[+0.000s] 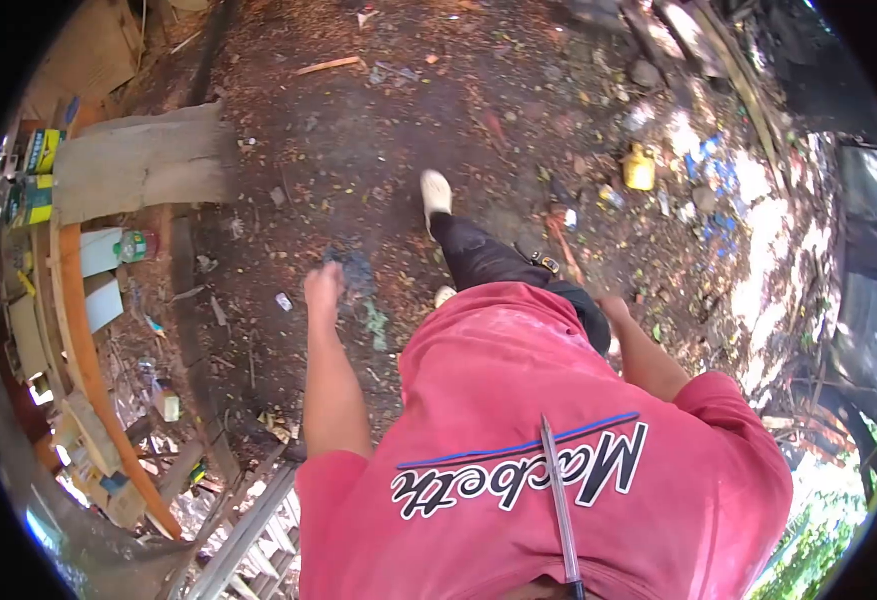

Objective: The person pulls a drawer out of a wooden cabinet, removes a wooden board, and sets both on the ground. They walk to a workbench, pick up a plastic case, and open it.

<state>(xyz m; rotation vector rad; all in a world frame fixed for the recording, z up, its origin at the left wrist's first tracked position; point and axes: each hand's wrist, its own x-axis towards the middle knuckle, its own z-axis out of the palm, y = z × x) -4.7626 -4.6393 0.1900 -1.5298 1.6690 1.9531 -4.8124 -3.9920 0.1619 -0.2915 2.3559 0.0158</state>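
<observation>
My left hand (325, 287) hangs forward over the dirt ground, its fingers loosely curled with nothing showing in them. At my right hip is my right hand (614, 312), its fingers curled and partly hidden. A thin reddish-brown stick-like thing (565, 250) stretches forward from close by it; I cannot tell if the hand holds it. A clear pen (561, 490) hangs over the front of my red shirt (499, 370). Beside the right hand are my dark trousers (484, 255), and one light-coloured shoe (437, 190) is stepped forward.
Dirt ground (359, 130) strewn with leaves and litter lies ahead. On the left stand a wooden bench frame (84, 340), a board (144, 165) and a green bottle (133, 246). A yellow container (639, 168) and blue scraps (719, 180) lie right. A metal ladder (244, 540) is at lower left.
</observation>
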